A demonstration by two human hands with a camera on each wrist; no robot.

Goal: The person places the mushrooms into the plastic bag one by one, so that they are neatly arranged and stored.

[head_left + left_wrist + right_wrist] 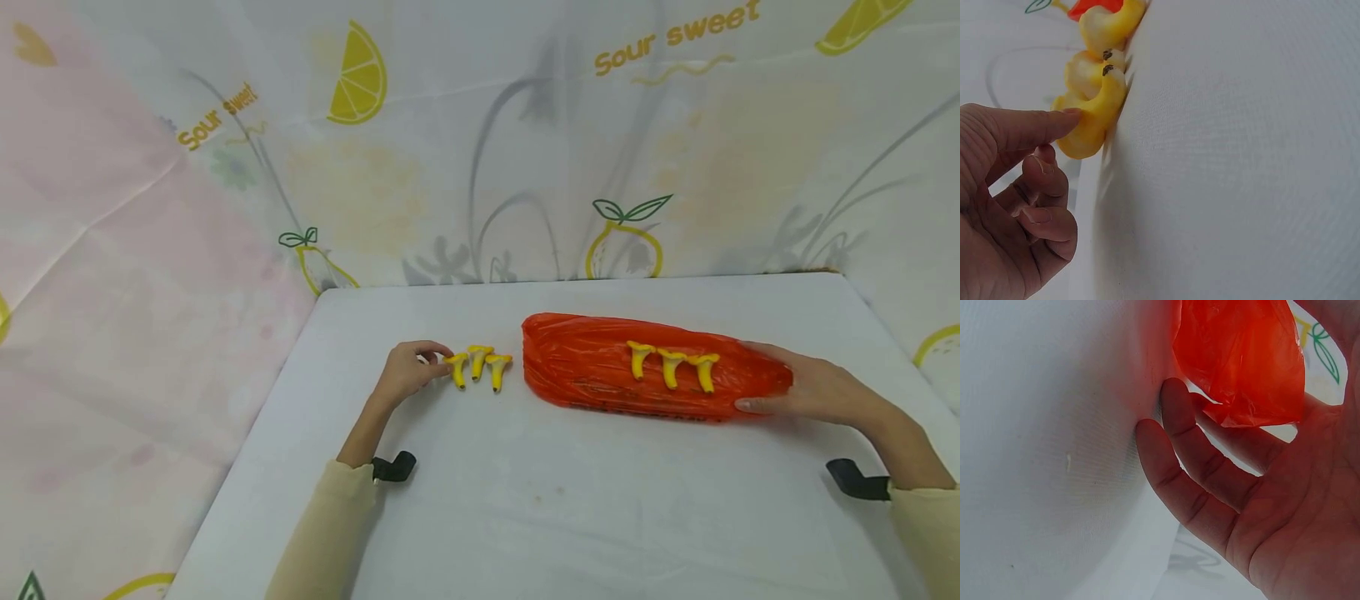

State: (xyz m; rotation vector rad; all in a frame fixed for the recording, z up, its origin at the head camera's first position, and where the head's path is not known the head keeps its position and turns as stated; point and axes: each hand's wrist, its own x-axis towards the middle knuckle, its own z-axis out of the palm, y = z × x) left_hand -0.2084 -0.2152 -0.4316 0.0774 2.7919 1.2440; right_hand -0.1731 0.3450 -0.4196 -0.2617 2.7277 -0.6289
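My left hand (411, 369) pinches the leftmost yellow toy mushroom (458, 372) between thumb and index finger, its other fingers curled in. In the left wrist view, the thumb lies on that mushroom (1094, 122). Two similar mushrooms (478, 360) stand right beside it on the table. A long red plastic bag (577, 367) lies to their right, its contents hidden. Three more yellow mushrooms (671, 367) rest in a row on the bag. My right hand (821, 387) holds the bag's right end, thumb on the near side, fingers behind. In the right wrist view, two fingertips touch the tabletop.
The white table (562, 517) has its back edge against a hanging cloth (450, 167) printed with lemons and words. Cloth also hangs on the left and right sides. A black wrist mount (396, 467) sits on the left wrist, another (855, 481) on the right.
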